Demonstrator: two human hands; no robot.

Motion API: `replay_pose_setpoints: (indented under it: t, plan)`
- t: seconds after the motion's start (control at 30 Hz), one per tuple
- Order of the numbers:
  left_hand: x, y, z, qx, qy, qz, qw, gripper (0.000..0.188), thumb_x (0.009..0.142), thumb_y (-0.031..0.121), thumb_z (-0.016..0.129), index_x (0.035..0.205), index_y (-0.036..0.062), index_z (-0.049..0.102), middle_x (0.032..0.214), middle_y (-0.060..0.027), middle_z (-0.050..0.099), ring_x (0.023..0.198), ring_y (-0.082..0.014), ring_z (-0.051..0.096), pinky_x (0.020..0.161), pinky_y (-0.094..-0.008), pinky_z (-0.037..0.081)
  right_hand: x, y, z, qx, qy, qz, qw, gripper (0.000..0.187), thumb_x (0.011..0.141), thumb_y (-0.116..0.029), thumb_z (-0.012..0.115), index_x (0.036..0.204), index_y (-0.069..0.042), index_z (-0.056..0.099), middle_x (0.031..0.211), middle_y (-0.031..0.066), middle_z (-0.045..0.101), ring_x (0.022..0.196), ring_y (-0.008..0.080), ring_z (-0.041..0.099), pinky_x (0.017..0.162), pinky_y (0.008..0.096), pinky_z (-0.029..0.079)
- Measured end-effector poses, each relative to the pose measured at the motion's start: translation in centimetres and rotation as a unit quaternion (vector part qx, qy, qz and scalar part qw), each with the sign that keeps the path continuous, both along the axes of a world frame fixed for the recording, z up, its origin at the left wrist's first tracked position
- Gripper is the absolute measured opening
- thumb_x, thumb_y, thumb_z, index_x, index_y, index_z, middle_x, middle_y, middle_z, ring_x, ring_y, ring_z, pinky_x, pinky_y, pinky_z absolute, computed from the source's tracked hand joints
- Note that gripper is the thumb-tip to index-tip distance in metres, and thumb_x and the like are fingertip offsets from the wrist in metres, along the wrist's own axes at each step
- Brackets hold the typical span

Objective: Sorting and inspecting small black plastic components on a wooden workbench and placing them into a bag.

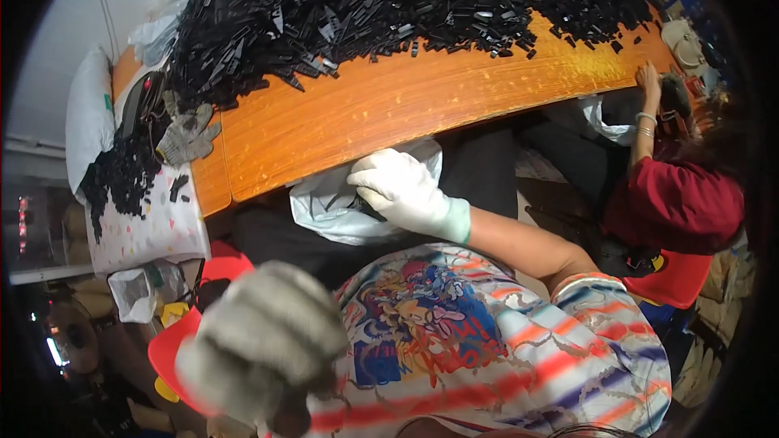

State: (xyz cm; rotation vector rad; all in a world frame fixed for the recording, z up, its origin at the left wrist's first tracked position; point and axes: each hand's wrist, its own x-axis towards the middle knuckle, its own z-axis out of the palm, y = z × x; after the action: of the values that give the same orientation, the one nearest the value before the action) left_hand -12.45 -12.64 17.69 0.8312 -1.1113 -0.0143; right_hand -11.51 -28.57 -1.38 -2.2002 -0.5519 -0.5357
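Observation:
My left hand (pixel 264 337), in a grey knit glove, is raised close at the lower left, with its fingers curled in. Whatever it may hold is hidden, and its edges are a little blurred. My right hand (pixel 402 191), in a white glove, is closed over the mouth of a white plastic bag (pixel 341 223) on my lap, below the table's near edge. Its fingertips bend down out of sight. Dark contents show in the bag beside it. A large heap of small black plastic pieces (pixel 389 12) covers the far part of the orange wooden table (pixel 349 113).
A spare grey glove (pixel 188 134) lies at the table's left end, near a smaller pile of black pieces (pixel 126 174) on a patterned cloth (pixel 154 231). A white sack (pixel 88 122) stands far left. At right, a person in a dark red top (pixel 677 203) reaches onto the table.

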Motion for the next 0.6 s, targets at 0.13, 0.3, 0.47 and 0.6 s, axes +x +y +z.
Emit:
replay_pose_setpoints:
  t: [0.13, 0.3, 0.47, 0.6]
  plan:
    - [0.6, 3.6, 5.1, 0.172, 0.005, -0.202, 0.964, 0.037, 0.087, 0.048, 0.062, 0.098, 0.0123, 0.063, 0.082, 0.0008, 0.061, 0.066, -0.0156, 0.055, 0.06, -0.0328, 0.047, -2.2, -2.5, 8.2, 0.082, 0.029, 0.009, 0.996, 0.015, 0.079, -0.004, 0.066, 0.094, -0.005, 0.068, 0.093, 0.0096, 0.067, 0.082, 0.0265, 0.066, 0.07, 0.0335, 0.053]
    - [-3.6, 2.9, 5.6, 0.189, 0.108, 0.114, 0.969, 0.023, 0.093, 0.022, 0.051, 0.07, 0.0186, 0.051, 0.066, 0.0065, 0.054, 0.057, -0.0085, 0.048, 0.058, -0.0269, 0.038, -4.0, -6.7, 16.8, 0.109, -0.037, 0.098, 0.989, 0.015, 0.073, 0.002, 0.061, 0.087, 0.005, 0.065, 0.071, 0.0143, 0.065, 0.063, 0.0235, 0.063, 0.057, 0.0337, 0.051]
    - [-4.4, 3.5, 6.0, 0.279, -0.022, 0.332, 0.901, 0.025, 0.096, 0.022, 0.043, 0.074, 0.0172, 0.053, 0.063, 0.0064, 0.049, 0.058, -0.0081, 0.046, 0.061, -0.0261, 0.036, -4.7, -6.0, 20.8, 0.187, -0.023, 0.184, 0.965, 0.012, 0.08, -0.004, 0.06, 0.092, -0.003, 0.062, 0.074, 0.0117, 0.063, 0.061, 0.021, 0.062, 0.051, 0.0297, 0.048]
    - [-3.8, 4.4, 6.3, 0.296, -0.046, 0.341, 0.891, 0.026, 0.097, 0.024, 0.041, 0.073, 0.0172, 0.05, 0.061, 0.0066, 0.042, 0.056, -0.0087, 0.04, 0.06, -0.0263, 0.033, -4.4, -4.8, 22.0, 0.284, -0.031, 0.273, 0.919, 0.01, 0.088, -0.009, 0.06, 0.097, -0.011, 0.06, 0.077, 0.0092, 0.061, 0.06, 0.0185, 0.06, 0.044, 0.0258, 0.045]
